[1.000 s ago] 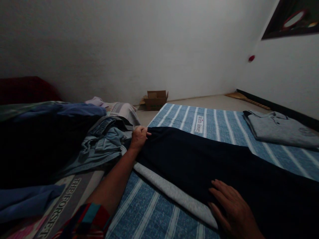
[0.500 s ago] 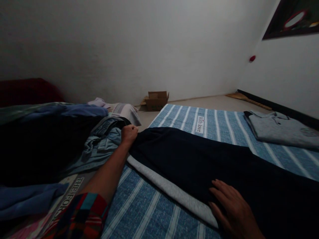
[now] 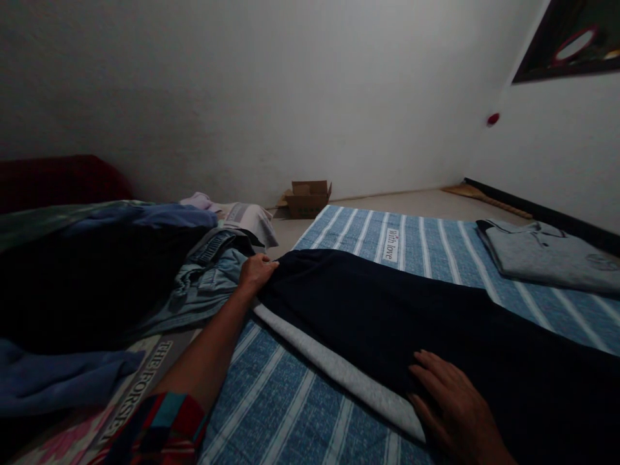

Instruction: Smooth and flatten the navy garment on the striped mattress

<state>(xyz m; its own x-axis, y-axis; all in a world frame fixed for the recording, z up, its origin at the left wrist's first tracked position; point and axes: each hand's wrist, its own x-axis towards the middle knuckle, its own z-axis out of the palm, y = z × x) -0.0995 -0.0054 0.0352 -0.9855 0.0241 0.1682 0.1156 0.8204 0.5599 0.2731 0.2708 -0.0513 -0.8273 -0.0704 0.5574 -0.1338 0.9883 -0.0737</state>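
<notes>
A dark navy garment (image 3: 387, 310) lies stretched across a blue striped bedsheet (image 3: 426, 239), with a grey strip of cloth (image 3: 334, 371) showing along its near edge. My left hand (image 3: 256, 272) reaches out and its fingers are closed on the far left end of the navy garment. My right hand (image 3: 453, 407) lies flat on the garment near the bottom edge, fingers spread.
A pile of clothes (image 3: 121, 258), with light blue jeans (image 3: 203, 284) on top, sits at the left. A folded grey polo shirt (image 3: 547, 258) lies at the right. A cardboard box (image 3: 310, 197) stands on the floor by the far wall.
My left hand drew the garment's end leftward, then shifted slightly back right. The right hand stayed flat in place.
</notes>
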